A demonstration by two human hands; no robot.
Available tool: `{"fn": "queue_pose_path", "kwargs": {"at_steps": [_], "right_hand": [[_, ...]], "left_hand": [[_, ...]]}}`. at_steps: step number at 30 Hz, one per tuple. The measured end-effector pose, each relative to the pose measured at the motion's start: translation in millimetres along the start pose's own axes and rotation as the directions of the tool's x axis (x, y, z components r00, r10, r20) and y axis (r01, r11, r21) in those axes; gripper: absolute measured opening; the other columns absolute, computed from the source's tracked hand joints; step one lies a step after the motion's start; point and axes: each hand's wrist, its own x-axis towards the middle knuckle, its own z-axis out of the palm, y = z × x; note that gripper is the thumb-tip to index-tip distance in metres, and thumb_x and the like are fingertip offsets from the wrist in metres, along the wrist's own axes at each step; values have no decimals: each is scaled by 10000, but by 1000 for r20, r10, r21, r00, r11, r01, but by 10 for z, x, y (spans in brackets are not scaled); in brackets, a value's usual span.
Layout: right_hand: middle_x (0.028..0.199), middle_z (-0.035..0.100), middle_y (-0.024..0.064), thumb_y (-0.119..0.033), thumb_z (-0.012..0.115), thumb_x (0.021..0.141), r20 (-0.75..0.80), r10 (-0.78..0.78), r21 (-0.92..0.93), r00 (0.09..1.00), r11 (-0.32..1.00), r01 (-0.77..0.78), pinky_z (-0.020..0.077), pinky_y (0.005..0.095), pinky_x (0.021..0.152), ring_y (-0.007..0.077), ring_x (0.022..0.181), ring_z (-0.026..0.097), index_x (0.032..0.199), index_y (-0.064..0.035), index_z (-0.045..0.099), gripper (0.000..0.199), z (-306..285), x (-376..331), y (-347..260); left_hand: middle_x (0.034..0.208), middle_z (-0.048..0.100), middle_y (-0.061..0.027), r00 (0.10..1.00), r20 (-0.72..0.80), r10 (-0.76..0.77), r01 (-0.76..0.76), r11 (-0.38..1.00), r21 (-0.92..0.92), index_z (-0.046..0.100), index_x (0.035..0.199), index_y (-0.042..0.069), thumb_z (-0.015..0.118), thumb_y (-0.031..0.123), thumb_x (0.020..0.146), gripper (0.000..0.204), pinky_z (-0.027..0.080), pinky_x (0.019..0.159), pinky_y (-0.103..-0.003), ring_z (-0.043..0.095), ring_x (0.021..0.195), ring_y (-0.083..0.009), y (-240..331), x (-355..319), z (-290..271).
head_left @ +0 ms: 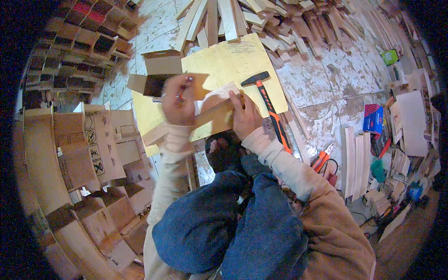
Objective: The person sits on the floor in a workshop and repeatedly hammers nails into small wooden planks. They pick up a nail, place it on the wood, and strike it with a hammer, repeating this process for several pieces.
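My left hand (178, 102), slightly blurred, is closed around a slim red and dark tool whose exact kind I cannot make out. It is raised over the left part of a yellow board (224, 58). My right hand (246, 114) grips the right end of a pale wooden strip (219, 96), its fingertips on the top face. Under both hands, a longer wooden strip (207, 117) runs slantwise across the board. A hammer (268, 100) with a black head and orange-black handle lies just right of my right hand.
An open cardboard box (161, 63) stands by the board's left edge. Wooden strips (228, 21) pile up at the far side. Cardboard compartments (100, 144) fill the left. Orange-handled pliers (322, 158), stacked slats (357, 161) and a blue-red box (373, 119) lie right.
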Motion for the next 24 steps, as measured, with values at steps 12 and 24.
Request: {"fn": "queue_pose_path", "kwargs": {"at_steps": [12, 24], "right_hand": [[1195, 510, 254, -129, 604, 814, 86, 346, -209, 934, 923, -323, 419, 486, 889, 402, 1082, 490, 1170, 22, 478, 407, -525, -196, 296], [555, 447, -11, -350, 417, 998, 476, 265, 388, 839, 792, -471, 301, 259, 378, 66, 410, 386, 852, -63, 502, 333, -1320, -222, -124]], "left_hand": [[901, 657, -124, 963, 86, -254, 265, 953, -149, 651, 924, 18, 658, 14, 798, 127, 523, 682, -305, 651, 775, -242, -94, -647, 683], [898, 669, -126, 964, 30, -263, 264, 961, -84, 603, 1029, 32, 682, 59, 800, 243, 550, 687, -330, 678, 782, -248, -81, -702, 729]]}}
